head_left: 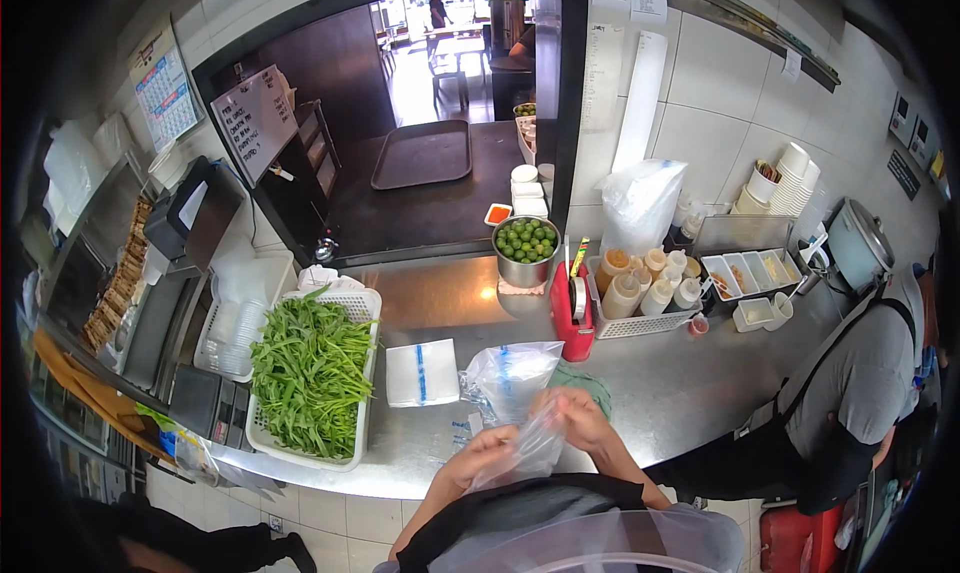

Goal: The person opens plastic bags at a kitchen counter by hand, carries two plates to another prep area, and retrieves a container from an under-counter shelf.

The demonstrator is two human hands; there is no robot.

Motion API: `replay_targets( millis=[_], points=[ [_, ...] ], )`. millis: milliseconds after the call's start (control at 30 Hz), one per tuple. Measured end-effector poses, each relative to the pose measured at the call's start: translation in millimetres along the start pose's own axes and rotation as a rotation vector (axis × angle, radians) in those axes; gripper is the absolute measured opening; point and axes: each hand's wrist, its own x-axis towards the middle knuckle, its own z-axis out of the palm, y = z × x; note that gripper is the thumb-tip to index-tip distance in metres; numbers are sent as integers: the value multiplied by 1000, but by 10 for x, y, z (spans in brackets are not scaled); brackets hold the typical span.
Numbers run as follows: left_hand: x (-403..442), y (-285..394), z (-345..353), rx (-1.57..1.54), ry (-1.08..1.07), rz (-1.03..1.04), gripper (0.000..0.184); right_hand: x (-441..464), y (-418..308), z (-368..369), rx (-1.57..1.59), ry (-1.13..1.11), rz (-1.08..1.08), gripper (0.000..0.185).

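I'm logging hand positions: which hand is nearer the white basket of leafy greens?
Left. The left hand, gripping a clear plastic bag, is to the right of the white basket, apart from it; the right hand, on the same bag, is farther right.

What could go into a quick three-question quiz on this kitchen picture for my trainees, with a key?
1. What do the left hand and right hand hold between them?
2. True or false: the metal pot on the counter is filled with red chillies.
3. Where do the leafy greens lie? a) black tray b) white basket c) stack of cups

Key: 1. A clear plastic bag. 2. False; it holds round green fruit. 3. b.
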Motion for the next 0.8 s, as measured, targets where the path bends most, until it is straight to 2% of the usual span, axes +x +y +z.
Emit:
replay_targets(
  millis=[33, 100, 133, 200, 233, 300, 333, 400, 500, 533, 567, 600, 667, 800],
  points=[
    [15, 9, 18, 2, -2, -6, 15, 29, -24, 12, 153, 25, -102, 22],
    [72, 64, 64, 1, -3, -16, 15, -78, 79, -58, 274, 201, 198, 23],
    [58, 123, -2, -58, -110, 22, 16, -112, 113, -84, 334, 288, 345, 24],
    [-16, 287, -217, -179, -322, 97, 21, -112, 36, -68, 142, 61, 385, 23],
    [-12, 366, -225, -177, -331, 121, 22, -100, -4, -64, 49, -51, 404, 22],
    [0, 566, -155, -177, -342, 165, 27, -53, -146, -160, 110, -219, 151, 19],
    [15, 669, -28, 23, -241, 84, 28, -14, -228, -213, 143, -297, 20, 18],
    [87, 824, 250, 414, -46, -89, 29, 49, -456, -217, -228, -108, -19, 14],
    [356, 716, 20, 524, 262, 321, 10, 275, -626, -76, -440, 243, -188, 10],
    [435, 751, 51, 532, 353, 362, 5, 352, -603, -47, -501, 353, -267, 10],
    [522, 778, 87, 542, 445, 401, 1, 405, -523, -52, -517, 401, -221, 9],
    [643, 709, -1, 651, 494, 485, 4, 455, -406, -101, -534, 448, -175, 8],
    [770, 522, -262, 544, 544, 384, 8, 523, -210, -234, -609, 477, -135, 6],
    [820, 290, -443, 389, 478, 367, 10, 529, 196, -536, -833, 458, -184, 8]
  ],
)
